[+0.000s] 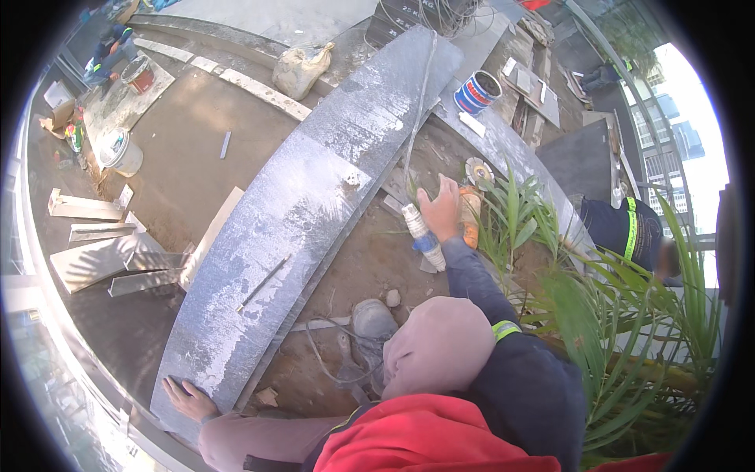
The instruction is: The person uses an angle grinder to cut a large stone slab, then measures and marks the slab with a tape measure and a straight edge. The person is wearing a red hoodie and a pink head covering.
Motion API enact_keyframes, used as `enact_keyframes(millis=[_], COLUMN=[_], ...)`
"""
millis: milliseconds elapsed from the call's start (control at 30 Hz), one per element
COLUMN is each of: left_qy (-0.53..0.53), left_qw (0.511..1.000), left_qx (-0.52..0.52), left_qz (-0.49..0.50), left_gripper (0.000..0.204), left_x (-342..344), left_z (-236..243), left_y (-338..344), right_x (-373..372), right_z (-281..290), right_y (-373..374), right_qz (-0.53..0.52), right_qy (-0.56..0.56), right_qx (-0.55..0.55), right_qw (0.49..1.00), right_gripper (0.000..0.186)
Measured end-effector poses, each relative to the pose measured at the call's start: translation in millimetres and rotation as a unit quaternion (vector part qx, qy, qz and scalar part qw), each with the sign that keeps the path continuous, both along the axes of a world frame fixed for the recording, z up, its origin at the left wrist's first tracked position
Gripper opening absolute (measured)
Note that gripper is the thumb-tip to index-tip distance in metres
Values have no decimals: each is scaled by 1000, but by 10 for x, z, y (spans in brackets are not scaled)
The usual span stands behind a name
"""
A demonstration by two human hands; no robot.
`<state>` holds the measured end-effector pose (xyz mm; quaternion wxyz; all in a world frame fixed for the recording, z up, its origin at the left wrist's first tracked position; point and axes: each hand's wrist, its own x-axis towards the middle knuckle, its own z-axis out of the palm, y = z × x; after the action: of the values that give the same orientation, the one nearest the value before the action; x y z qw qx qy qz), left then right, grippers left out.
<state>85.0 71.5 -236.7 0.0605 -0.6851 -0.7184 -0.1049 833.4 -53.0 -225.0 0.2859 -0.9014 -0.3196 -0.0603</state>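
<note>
My left hand (189,397) lies with fingers spread on the lower end of a long, curved grey slab (236,315), which has whitish patches and a thin pencil-like rod (263,283) on it. My right hand (440,206) is raised beside the slab, thumb and fingers apart and slightly bent; whether it touches anything is unclear. Next to it are a white bundle wrapped with blue (423,240) and an orange angle grinder (470,212) with a disc (478,171).
Leafy plants (598,346) crowd my right, where a co-worker (617,232) bends. Another co-worker (110,59) works far left. Around are a paint bucket (476,98), a white bucket (122,157), a sack (303,71), stone offcuts (98,259), cables and a second slab (535,181).
</note>
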Motion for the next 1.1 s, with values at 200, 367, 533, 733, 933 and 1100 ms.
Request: enact_keyframes(millis=[200, 367, 533, 733, 933, 1100], left_qy=[0, -13, 8, -15, -18, -10], left_qw=[1000, 1000, 1000, 999, 999, 1000], left_qx=[-5, -8, -18, -25, -41, -16], left_qz=[8, -14, 16, 19, -7, 14], left_gripper=[52, 51, 54, 55, 54, 53], left_x=[24, 95, 18, 98, 226, 99], left_z=[59, 5, 128, 121, 1, 172], left_y=[-22, -5, -10, -25, -4, -27], right_x=[313, 850, 1079, 1314, 1427, 782], right_z=[-63, -117, 107, -167, -528, -236], right_y=[1113, 1049, 816, 642, 565, 709], right_qz=[13, -33, -123, -123, -93, -112], right_qy=[99, 144, 183, 272, -17, 28], right_qx=[68, 166, 259, 243, -4, 80], right_qw=[993, 975, 940, 923, 995, 990], right_gripper=[68, 63, 51, 52, 58, 59])
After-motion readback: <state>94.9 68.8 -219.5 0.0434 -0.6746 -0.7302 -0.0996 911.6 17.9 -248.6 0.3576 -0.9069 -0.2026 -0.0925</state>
